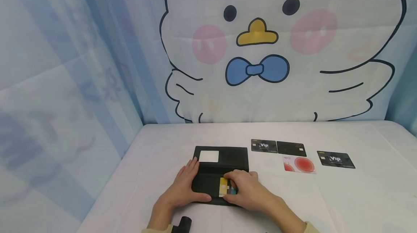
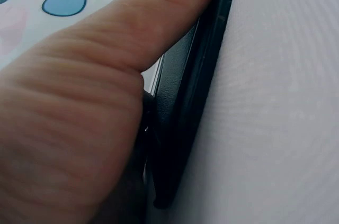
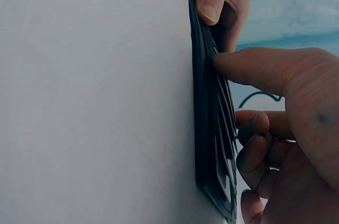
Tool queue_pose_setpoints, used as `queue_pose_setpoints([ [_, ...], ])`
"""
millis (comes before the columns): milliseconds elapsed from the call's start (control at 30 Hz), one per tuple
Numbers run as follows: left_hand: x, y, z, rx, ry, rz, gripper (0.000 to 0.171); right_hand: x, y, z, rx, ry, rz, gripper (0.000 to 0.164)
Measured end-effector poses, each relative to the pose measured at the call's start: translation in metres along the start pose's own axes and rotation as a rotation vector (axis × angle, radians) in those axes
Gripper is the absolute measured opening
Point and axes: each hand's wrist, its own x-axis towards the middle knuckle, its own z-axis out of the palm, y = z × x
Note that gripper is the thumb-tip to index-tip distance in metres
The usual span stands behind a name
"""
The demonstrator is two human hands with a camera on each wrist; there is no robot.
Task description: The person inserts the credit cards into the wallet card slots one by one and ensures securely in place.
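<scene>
A black wallet [image 1: 228, 157] lies spread open on the white table, with a white rectangle in its far half. In its near half a yellow card [image 1: 223, 186] and blue-toned cards beside it show, partly covered by my right hand [image 1: 249, 189]. That hand pinches the yellow card between thumb and index finger at its two ends. My left hand [image 1: 184, 186] rests on the wallet's left side with fingers extended, its thumb lying along the near half. In the right wrist view, several layered card slots [image 3: 225, 123] stand out at the wallet's edge, close to the right thumb.
To the right of the wallet lie a black Vip card [image 1: 264, 146], a second black card [image 1: 291, 149], a red-and-white card [image 1: 299, 164] and another black Vip card [image 1: 336, 159]. A printed cartoon curtain [image 1: 257, 99] hangs behind the table [image 1: 365, 196].
</scene>
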Motion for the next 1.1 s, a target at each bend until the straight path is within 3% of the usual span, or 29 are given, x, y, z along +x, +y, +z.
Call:
queue_pose_setpoints([
  [167, 0.001, -0.001, 0.001, 0.000, 0.000, 0.008, 0.117, -0.004, 0.005, -0.012, -0.003, 0.046, -0.014, 0.050],
  [400, 0.002, -0.001, 0.001, 0.001, 0.005, -0.012, 0.118, -0.012, 0.019, -0.037, -0.004, 0.147, 0.082, 0.051],
  [900, -0.001, -0.002, 0.002, -0.010, 0.013, -0.040, 0.118, -0.024, 0.064, -0.069, -0.159, 0.308, 0.135, 0.048],
  [1100, -0.001, -0.002, 0.003, -0.007, 0.020, -0.035, 0.119, -0.030, 0.078, -0.078, -0.204, 0.344, 0.237, 0.049],
])
